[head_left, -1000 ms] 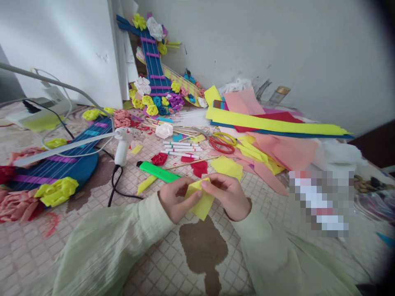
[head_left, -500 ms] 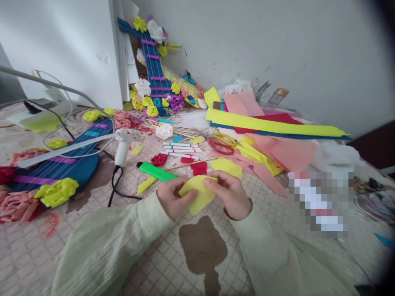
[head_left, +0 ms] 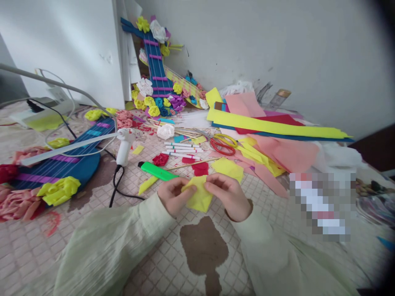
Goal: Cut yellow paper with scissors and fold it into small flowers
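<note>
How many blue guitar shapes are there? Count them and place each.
2: a standing blue guitar at the back, right of the white panel, and a lying blue guitar at left, beside the glue gun.

I can read no text, label, brand, number or sign from where I sit. The item [head_left: 322, 207] to my right is pixelated, and any print on the pens [head_left: 183, 149] or green cutter [head_left: 158, 171] is too small to make out.
</note>
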Demonstrator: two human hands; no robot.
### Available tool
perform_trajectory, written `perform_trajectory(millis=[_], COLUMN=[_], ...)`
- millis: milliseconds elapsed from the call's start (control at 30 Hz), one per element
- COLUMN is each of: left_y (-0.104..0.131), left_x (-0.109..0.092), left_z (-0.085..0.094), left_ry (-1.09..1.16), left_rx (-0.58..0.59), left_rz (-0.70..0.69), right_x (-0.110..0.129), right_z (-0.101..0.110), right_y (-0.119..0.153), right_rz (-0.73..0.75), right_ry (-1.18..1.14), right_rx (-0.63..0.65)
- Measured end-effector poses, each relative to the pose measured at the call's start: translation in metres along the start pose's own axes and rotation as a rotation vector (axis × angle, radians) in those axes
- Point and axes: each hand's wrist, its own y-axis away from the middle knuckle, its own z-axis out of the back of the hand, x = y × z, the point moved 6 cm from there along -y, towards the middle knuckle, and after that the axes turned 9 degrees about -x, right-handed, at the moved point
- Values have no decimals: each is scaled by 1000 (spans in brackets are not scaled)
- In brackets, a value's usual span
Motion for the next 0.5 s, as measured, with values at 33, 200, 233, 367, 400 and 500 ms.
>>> perform_trajectory(millis=[33, 200, 233, 367, 400, 500], left_y=[-1, -1, -1, 0, 1, 1], left_x=[0, 3, 3, 1, 1, 4], left_z=[3, 3, 2, 0, -1, -3], left_ry=[21, 28, 19, -7, -1, -1], left_rx=[-50, -19, -6, 24, 38, 59], left_rz=[2, 43, 53, 43, 53, 82], right_x=[0, 1, 2, 1, 1, 4], right_z=[-1, -2, -1, 0, 0, 2], right_y=[0, 1, 1, 1, 1, 2], right_rz=[-6, -3, 3, 34, 41, 97], right_ry=[-1, -17, -9, 42, 46, 81], right_rx=[17, 6, -8, -18, -18, -46])
